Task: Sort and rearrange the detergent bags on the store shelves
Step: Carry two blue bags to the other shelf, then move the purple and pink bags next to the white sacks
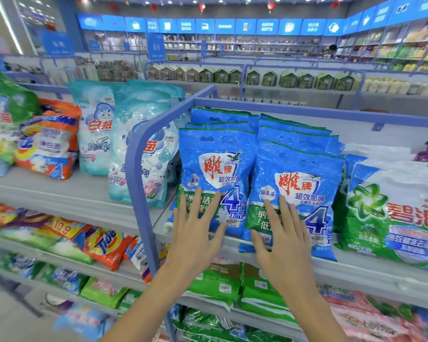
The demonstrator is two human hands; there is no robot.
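Two rows of blue detergent bags stand side by side on the top shelf (pixel 356 265). The front bag of the left row (pixel 215 169) leans back, and my left hand (pixel 195 233) lies flat with spread fingers against its lower part. My right hand (pixel 282 240) rests the same way, palm forward, on the lower part of the right row's front bag (pixel 297 188). Neither hand grips anything. Several more blue bags stand behind each front bag.
A green-and-white detergent bag (pixel 391 213) stands right of the blue rows. A blue metal shelf frame (pixel 136 154) divides this bay from the left one with pale teal bags (pixel 139 144) and an orange bag (pixel 47 144). Lower shelves hold green, orange and pink bags.
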